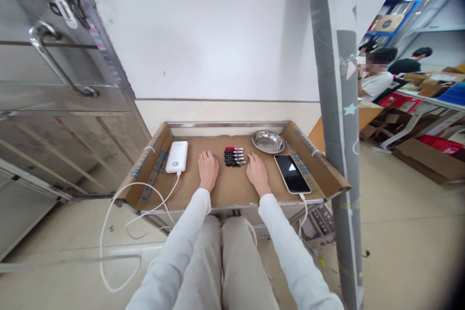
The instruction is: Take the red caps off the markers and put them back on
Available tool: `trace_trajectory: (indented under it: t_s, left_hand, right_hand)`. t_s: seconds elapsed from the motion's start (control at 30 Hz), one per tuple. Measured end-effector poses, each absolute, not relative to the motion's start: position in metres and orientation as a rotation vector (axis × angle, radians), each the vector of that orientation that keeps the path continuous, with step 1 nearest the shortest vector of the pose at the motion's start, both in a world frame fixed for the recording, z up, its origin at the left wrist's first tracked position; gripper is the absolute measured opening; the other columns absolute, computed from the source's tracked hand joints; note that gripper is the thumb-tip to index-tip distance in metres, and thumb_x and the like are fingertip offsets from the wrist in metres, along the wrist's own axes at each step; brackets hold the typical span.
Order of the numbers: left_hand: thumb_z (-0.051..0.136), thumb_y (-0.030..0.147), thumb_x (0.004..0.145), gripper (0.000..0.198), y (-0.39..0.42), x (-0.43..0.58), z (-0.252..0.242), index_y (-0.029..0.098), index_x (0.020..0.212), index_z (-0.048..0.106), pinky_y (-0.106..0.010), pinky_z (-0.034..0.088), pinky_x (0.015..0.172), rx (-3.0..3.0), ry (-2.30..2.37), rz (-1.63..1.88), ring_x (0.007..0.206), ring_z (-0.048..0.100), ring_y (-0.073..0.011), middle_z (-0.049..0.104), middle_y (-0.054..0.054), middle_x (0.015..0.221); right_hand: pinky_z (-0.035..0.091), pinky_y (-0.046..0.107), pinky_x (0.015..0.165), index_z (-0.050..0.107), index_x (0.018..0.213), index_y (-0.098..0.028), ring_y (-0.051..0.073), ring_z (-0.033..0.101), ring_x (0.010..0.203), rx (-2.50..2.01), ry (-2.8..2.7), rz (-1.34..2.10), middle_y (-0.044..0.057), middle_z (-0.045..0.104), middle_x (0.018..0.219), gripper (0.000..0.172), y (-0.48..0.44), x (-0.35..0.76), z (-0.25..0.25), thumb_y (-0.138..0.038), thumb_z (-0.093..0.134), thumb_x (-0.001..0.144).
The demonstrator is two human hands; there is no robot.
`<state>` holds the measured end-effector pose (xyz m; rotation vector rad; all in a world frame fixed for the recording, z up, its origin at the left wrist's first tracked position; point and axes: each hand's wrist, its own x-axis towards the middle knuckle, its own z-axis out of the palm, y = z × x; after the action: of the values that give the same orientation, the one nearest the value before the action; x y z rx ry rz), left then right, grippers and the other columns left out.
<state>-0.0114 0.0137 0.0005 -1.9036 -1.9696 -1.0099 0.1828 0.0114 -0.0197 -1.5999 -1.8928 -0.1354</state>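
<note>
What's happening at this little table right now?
A seated person rests both hands flat on a cardboard-lined tray table, holding nothing. The left hand and right hand lie either side of a neat row of markers. A white power bank with a cable sits to the left; a metal bowl and a plugged-in phone sit to the right.

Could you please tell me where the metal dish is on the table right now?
In the head view, the metal dish sits at the back right of the cardboard-lined table, just beyond the phone and right of the row of markers.
</note>
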Motion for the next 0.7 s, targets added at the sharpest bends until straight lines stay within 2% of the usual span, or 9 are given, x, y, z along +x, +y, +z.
trace_trajectory:
  t_s: [0.33, 0.47, 0.57, 0.7]
  left_hand:
    - [0.040, 0.012, 0.082, 0.010, 0.011, -0.011, 0.001, 0.015, 0.085, 0.049, -0.038, 0.042, 0.078, -1.913, -1.930, -1.130, 0.089, 0.054, -0.0262, 0.056, -0.012, 0.087]
    - [0.039, 0.013, 0.085, 0.012, 0.000, -0.008, 0.007, 0.015, 0.093, 0.049, -0.034, 0.044, 0.078, -2.198, -1.800, -1.197, 0.086, 0.055, -0.0218, 0.055, -0.009, 0.090]
    - [0.040, 0.017, 0.088, 0.012, -0.007, -0.006, 0.008, 0.018, 0.096, 0.050, -0.032, 0.045, 0.078, -2.544, -1.585, -1.103, 0.082, 0.056, -0.0177, 0.054, -0.006, 0.092]
    - [0.046, 0.022, 0.088, 0.009, -0.008, -0.006, 0.006, 0.019, 0.092, 0.053, -0.033, 0.045, 0.079, -2.610, -1.563, -0.958, 0.082, 0.055, -0.0182, 0.054, -0.005, 0.089]
  right_hand:
    - [0.039, 0.039, 0.093, 0.055, 0.114, -0.011, 0.024, 0.051, 0.108, -1.609, -1.891, -0.119, 0.018, 0.058, 0.115, 0.040, 0.003, 0.178, -0.005, -0.004, 0.033, 0.082]
    - [0.038, 0.038, 0.089, 0.055, 0.108, -0.014, 0.025, 0.050, 0.103, -1.530, -1.930, -0.120, 0.015, 0.056, 0.112, 0.031, -0.007, 0.174, 0.011, -0.008, 0.036, 0.084]
    - [0.038, 0.035, 0.086, 0.057, 0.098, -0.018, 0.022, 0.050, 0.094, -1.360, -2.084, -0.070, 0.010, 0.057, 0.102, 0.023, -0.011, 0.172, 0.014, -0.012, 0.037, 0.087]
    - [0.038, 0.035, 0.083, 0.057, 0.093, -0.020, 0.021, 0.049, 0.090, -1.318, -2.151, -0.049, 0.007, 0.056, 0.098, 0.017, -0.011, 0.171, 0.010, -0.015, 0.042, 0.087]
